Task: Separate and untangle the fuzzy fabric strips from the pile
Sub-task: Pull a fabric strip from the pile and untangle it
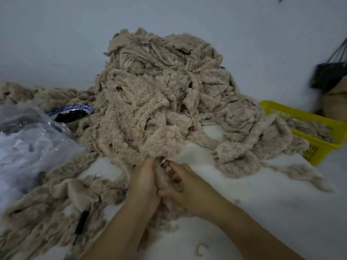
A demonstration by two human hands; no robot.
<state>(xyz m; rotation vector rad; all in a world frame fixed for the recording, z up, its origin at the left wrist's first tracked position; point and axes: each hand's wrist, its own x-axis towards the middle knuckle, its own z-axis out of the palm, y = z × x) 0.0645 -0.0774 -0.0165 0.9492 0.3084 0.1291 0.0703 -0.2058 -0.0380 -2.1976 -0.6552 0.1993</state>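
Observation:
A tall pile of beige fuzzy fabric strips (159, 94) fills the middle of the white surface. My left hand (144, 182) and my right hand (184, 188) meet at the pile's near edge. Both grip the same fuzzy strip (165, 182), which runs between them and down toward me. Fingers of both hands curl around it. More loose strips (56, 201) spread at the lower left, and others trail at the right (242, 158).
A yellow plastic basket (319, 139) holding strips sits at the right. At the left are a clear plastic bag (32, 139) and a blue-rimmed bowl of dark pieces (73, 114). A dark pen-like tool (81, 224) lies on the lower-left strips. A dark bag (330, 72) hangs at the far right.

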